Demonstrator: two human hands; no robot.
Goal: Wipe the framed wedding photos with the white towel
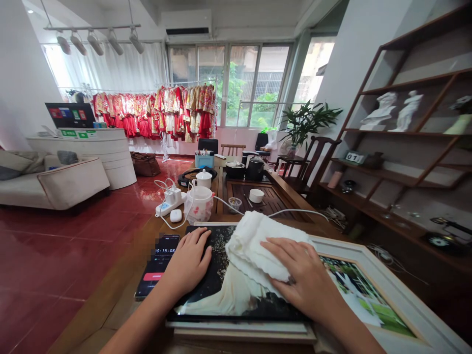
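A dark glossy photo panel (224, 290) with a pale gown on it lies on a stack of frames on the table. My left hand (191, 258) rests flat along the panel's left edge, its fingers spread and nothing in it. A folded white cloth (254, 236) covers the panel's upper right part. My right hand (302, 270) grips the cloth from above, thumb on the near side, pressing it to the panel. Part of the panel is hidden under the cloth and that hand.
Left of the panel lies a phone (162, 260) showing a timer. A power strip (171, 204), a lidded white mug (203, 179) and a bagged container (199, 202) stand beyond. A white-framed photo (363, 290) lies at right. A white cable (295, 211) crosses behind the cloth, before the tea tray (236, 191).
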